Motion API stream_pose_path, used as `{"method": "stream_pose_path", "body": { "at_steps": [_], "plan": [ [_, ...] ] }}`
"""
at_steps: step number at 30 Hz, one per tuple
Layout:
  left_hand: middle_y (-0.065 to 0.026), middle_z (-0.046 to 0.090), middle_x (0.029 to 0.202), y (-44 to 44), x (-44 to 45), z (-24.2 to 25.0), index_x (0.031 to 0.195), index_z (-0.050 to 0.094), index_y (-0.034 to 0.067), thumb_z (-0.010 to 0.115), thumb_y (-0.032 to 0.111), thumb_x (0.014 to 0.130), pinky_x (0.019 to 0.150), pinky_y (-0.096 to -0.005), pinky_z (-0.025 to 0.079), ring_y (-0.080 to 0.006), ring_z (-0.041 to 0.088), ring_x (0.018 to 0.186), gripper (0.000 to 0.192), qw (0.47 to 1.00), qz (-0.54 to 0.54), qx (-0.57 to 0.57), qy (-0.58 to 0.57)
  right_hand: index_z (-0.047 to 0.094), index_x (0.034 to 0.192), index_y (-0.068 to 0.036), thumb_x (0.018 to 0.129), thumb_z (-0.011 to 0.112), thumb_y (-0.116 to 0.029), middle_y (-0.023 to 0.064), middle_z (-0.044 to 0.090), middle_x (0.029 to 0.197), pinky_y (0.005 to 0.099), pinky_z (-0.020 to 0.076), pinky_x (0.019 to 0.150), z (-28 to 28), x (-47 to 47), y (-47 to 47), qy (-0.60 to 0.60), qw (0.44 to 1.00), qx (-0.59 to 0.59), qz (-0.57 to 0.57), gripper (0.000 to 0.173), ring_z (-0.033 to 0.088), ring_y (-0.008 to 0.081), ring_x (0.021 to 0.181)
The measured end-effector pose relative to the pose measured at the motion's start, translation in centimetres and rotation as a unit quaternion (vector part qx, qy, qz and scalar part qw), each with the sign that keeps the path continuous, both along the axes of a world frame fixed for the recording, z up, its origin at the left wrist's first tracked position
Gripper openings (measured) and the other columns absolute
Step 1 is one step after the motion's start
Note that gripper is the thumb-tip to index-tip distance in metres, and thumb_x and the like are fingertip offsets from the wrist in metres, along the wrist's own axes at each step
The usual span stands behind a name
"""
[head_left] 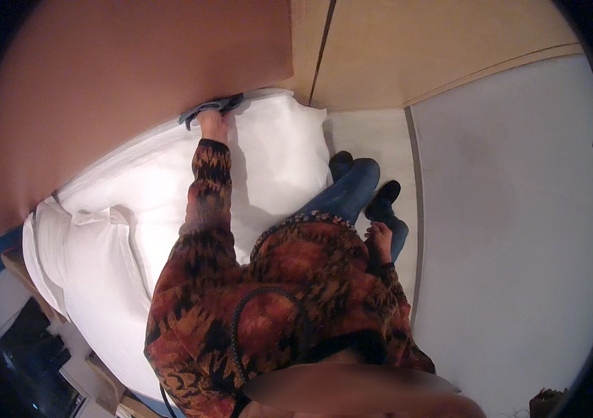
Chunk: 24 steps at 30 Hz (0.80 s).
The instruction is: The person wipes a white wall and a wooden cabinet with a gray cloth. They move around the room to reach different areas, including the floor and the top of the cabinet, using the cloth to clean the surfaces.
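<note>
My left hand (214, 125) reaches across a white-covered mattress (181, 183) to its far edge. It grips a grey-blue cloth (211, 106), which lies along the base of a reddish-brown panel (160, 57). The cloth partly hides my fingers. Beside my thigh hangs my right hand (379, 239), fingers loosely curled with a little space between them, and nothing shows in it. My patterned orange and black sleeve covers the outstretched left arm.
White pillows (92, 251) lie at the left end of the mattress. A tan panel wall (458, 47) meets the reddish-brown one at the far corner. To the right, a large grey panel (505, 209) borders the narrow pale floor (385, 133) where my legs are.
</note>
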State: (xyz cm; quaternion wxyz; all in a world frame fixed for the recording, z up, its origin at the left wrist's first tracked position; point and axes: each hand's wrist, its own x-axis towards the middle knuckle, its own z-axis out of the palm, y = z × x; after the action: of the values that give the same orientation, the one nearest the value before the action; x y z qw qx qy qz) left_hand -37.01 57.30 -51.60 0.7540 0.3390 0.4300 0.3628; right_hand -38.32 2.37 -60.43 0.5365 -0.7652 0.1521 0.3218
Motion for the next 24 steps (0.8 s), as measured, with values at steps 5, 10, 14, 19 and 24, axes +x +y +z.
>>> {"method": "stream_pose_path", "body": {
  "at_steps": [5, 10, 14, 19, 24],
  "plan": [
    [-0.0074, 0.055, 0.117, -1.1, 0.6, 1.2, 0.123, 0.047, 0.011, 0.049, 0.023, 0.095, 0.072, -0.0392, 0.056, -0.0255, 0.059, 0.098, 0.031, 0.997, -0.02, -0.066, -0.025, 0.06, 0.099, 0.001, 0.088, 0.053, -0.011, 0.0089, 0.062, 0.076, 0.0273, 0.0485, 0.051, 0.0, 0.1, 0.0, 0.017, 1.0, -0.022, 0.012, 0.018, 0.062, 0.0169, 0.06],
    [-0.0047, 0.055, 0.117, -4.6, 3.4, 1.6, 0.124, 0.045, 0.014, 0.055, 0.02, 0.092, 0.076, -0.0373, 0.055, -0.0217, 0.059, 0.098, 0.035, 0.986, -0.133, -0.054, -0.083, 0.06, 0.096, 0.001, 0.087, 0.053, -0.009, 0.0091, 0.061, 0.074, 0.0281, 0.0498, 0.052, -0.1, 0.2, 0.2, 0.013, 1.0, -0.01, 0.011, 0.015, 0.06, 0.0166, 0.059],
    [-0.0055, 0.058, 0.114, -8.7, 6.3, 2.8, 0.121, 0.049, 0.013, 0.059, 0.015, 0.089, 0.081, -0.0371, 0.054, -0.0215, 0.061, 0.098, 0.034, 0.976, -0.15, -0.116, -0.103, 0.061, 0.093, 0.0, 0.086, 0.056, -0.009, 0.0097, 0.061, 0.073, 0.0296, 0.0506, 0.053, 0.3, 0.0, 0.4, 0.037, 0.999, -0.001, -0.031, 0.013, 0.058, 0.0156, 0.059],
    [-0.0077, 0.061, 0.112, -11.6, 7.3, 6.1, 0.115, 0.054, 0.007, 0.059, 0.012, 0.089, 0.086, -0.0368, 0.051, -0.0215, 0.059, 0.104, 0.027, 0.935, -0.269, -0.201, -0.114, 0.062, 0.093, -0.001, 0.085, 0.057, -0.012, 0.013, 0.062, 0.079, 0.0364, 0.0505, 0.061, 0.8, 0.1, -0.3, -0.215, 0.946, -0.216, 0.107, 0.015, 0.061, 0.0242, 0.066],
    [-0.0069, 0.057, 0.11, -15.5, 9.5, 12.3, 0.117, 0.052, -0.001, 0.055, 0.01, 0.091, 0.088, -0.0299, 0.044, -0.017, 0.052, 0.099, 0.029, 0.929, -0.286, 0.105, -0.209, 0.06, 0.107, -0.007, 0.082, 0.06, -0.021, 0.0152, 0.059, 0.109, 0.0441, 0.046, 0.084, 1.0, 0.9, -2.8, -0.272, 0.857, -0.414, 0.143, 0.029, 0.054, 0.0353, 0.101]
  ]
}}
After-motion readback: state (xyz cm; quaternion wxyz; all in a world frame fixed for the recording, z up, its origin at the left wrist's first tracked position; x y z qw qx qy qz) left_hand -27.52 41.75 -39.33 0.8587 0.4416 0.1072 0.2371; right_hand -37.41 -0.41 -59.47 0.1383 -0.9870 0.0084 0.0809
